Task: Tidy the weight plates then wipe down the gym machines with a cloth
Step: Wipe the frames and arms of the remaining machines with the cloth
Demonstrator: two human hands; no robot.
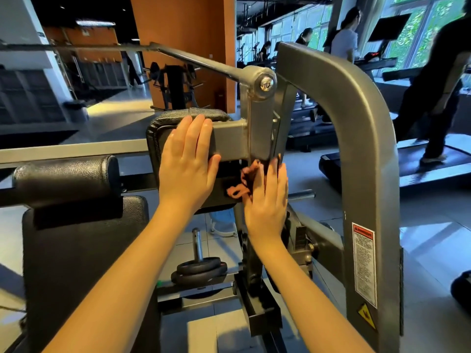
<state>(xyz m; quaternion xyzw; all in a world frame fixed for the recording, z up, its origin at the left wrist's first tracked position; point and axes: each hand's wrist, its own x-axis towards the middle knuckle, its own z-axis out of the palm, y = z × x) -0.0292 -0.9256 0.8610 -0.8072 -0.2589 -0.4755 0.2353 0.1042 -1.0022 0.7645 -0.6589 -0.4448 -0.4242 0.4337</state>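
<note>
At chest height on the grey machine point(356, 118), your left hand point(187, 159) lies flat with its fingers straight and close together. It covers the join between the black pad point(193, 113) and the square steel beam point(229, 138). Just to its right, your right hand point(267, 200) presses the orange cloth point(243, 180) against the upright post below the pivot. Its fingers are straight and point upward, and the cloth bunches out from under the palm on the left side. Low between your forearms, two black weight plates point(200, 271) sit stacked on a vertical peg point(196, 243). A warning label point(364, 263) is stuck to the frame's right leg. Beyond it, a person walks on a treadmill point(407, 169).
</note>
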